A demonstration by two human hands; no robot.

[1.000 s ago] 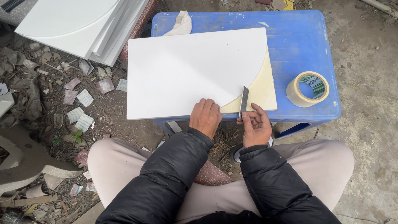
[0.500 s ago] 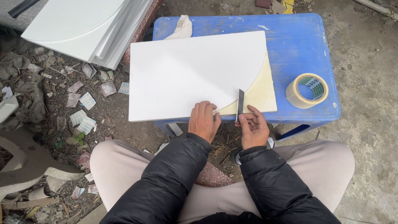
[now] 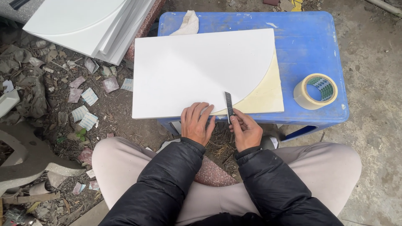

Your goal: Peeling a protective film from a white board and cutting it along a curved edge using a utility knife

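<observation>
The right hand [image 3: 247, 133], fingers clenched on the knife [image 3: 228, 106], had barely moved along the curve; the left hand [image 3: 197, 123] stayed flat, pinning the white sheet [image 3: 197, 71].

One head-worn view — looking steeply down, close over the blue table's [image 3: 310, 46] near edge, lap below.

Matt white board [image 3: 197, 69] – smooth; blue plastic table [image 3: 307, 46], scuffed; metal blade [image 3: 228, 105]; glossy tape roll [image 3: 315, 91].

The knife [image 3: 229, 106] in the right hand [image 3: 247, 132] has slid nearer the sheet's [image 3: 197, 69] lower edge; the left hand [image 3: 197, 123] has flattened.
</observation>
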